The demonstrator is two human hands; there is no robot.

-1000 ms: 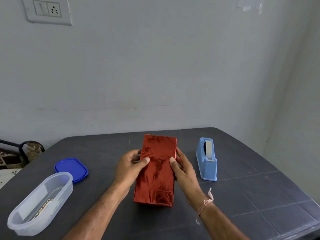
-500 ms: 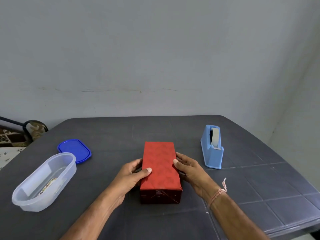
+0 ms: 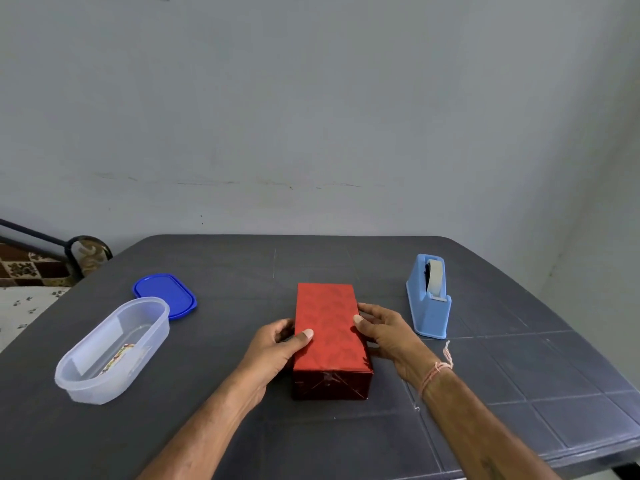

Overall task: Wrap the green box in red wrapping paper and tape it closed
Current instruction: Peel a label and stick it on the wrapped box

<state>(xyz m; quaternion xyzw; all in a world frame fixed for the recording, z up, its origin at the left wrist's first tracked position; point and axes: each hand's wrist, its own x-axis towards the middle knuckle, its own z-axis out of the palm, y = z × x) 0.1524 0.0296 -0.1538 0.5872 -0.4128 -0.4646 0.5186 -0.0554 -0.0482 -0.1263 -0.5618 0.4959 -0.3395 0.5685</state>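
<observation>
A clear tub [image 3: 110, 351] sits beside a blue lid [image 3: 165, 295].
</observation>
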